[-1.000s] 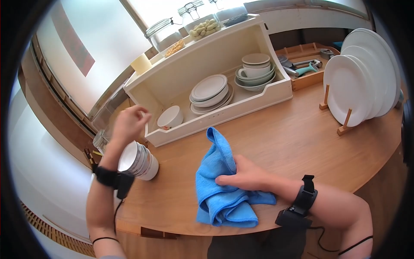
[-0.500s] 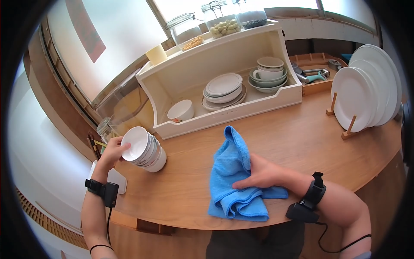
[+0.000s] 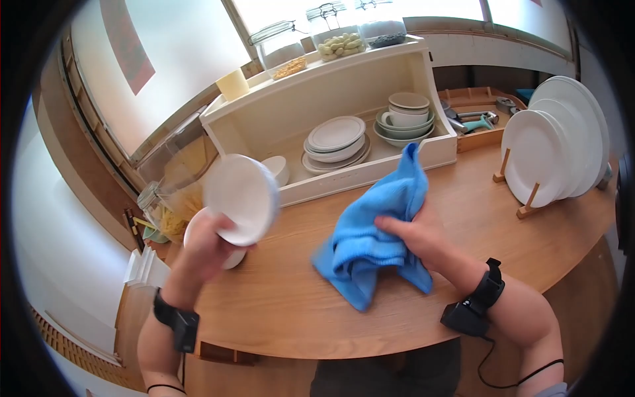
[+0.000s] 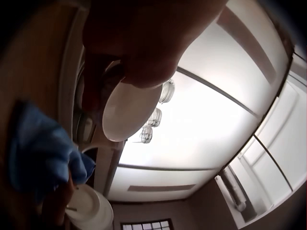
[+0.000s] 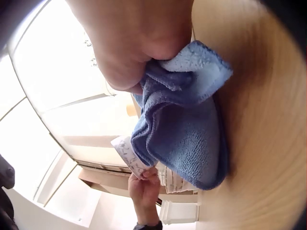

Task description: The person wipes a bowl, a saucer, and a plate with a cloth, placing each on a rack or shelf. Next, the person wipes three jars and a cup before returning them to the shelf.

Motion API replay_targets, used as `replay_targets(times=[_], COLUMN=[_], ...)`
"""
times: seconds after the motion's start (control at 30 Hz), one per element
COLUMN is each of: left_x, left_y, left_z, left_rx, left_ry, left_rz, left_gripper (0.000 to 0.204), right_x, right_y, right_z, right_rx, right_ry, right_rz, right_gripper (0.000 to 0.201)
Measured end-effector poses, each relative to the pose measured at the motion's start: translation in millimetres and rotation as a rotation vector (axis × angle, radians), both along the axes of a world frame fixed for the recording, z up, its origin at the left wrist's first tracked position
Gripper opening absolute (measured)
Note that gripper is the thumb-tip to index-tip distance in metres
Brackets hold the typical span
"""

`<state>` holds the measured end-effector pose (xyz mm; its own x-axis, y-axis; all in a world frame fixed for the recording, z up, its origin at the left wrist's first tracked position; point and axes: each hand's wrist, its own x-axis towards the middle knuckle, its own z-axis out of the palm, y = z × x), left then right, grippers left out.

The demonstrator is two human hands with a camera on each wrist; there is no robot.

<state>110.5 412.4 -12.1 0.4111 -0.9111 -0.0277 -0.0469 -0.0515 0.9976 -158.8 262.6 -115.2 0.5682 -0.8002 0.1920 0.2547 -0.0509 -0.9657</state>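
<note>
At the left of the table (image 3: pixel 297 317), we've got our left hand (image 3: pixel 208 248) gripping a white bowl (image 3: pixel 239 198), thumb over the rim, its open side tipped toward us, in front of the stacked bowls (image 3: pixel 233 259). Behind, the cream shelf (image 3: pixel 370 173) holds plates (image 3: pixel 336 134) and green bowls (image 3: pixel 405 132). Right of the bowl, our right hand (image 3: pixel 423 235) is clutching a blue cloth (image 3: pixel 380 228), bunched over the tabletop. Farther right, white plates (image 3: pixel 539 159) stand in a wooden rack (image 3: pixel 528 210).
</note>
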Motion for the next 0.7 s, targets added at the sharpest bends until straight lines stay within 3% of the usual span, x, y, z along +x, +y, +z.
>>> replay_targets(times=[0.07,0.17,0.27,0.33,0.4,0.47,0.5,0.6,0.7], left_x=[-20.5,-51.3,-69.4,-78.7,-82.8,-83.4,-89.8,-97.9,-94.7], left_y=[-11.5,-32.7,-51.6,-57.6,-58.1,-53.9,-50.4,-46.5,-44.1], left_z=[-33.5,-75.7,-94.4,-103.6,-110.9,-112.5,-112.7,-119.9,-131.4], left_rx=[0.103,0.147,0.019,-0.017,-0.077,-0.112,-0.134,-0.156,-0.108], left_ry=[0.14,0.406,0.37,0.352,0.273,0.233,0.231,0.28,0.253], left_rz=[-0.211,-0.342,-0.336,-0.357,-0.376,-0.539,-0.522,-0.505,-0.543], left_gripper=[0.043,0.05,0.055,0.056,0.057,0.069,0.073,0.083,0.076], right_x=[-5.0,-10.5,-15.9,-14.8,-15.1,-8.7,-5.5,5.8,12.1], right_y=[-0.4,0.6,-0.6,0.1,6.8,4.1,8.0,10.1,18.3], right_z=[9.7,20.3,22.9,22.2,20.0,7.6,11.8,3.8,0.5], right_rx=[-0.005,0.004,-0.072,-0.281,-0.328,-0.736,-0.877,-0.939,-0.966], right_ry=[-0.205,-0.249,-0.258,-0.173,-0.016,0.176,0.228,0.334,0.361], right_rz=[-0.202,-0.262,-0.33,-0.407,-0.349,-0.14,-0.133,-0.187,-0.067], right_gripper=[0.024,0.018,0.016,0.016,0.019,0.024,0.03,0.035,0.037])
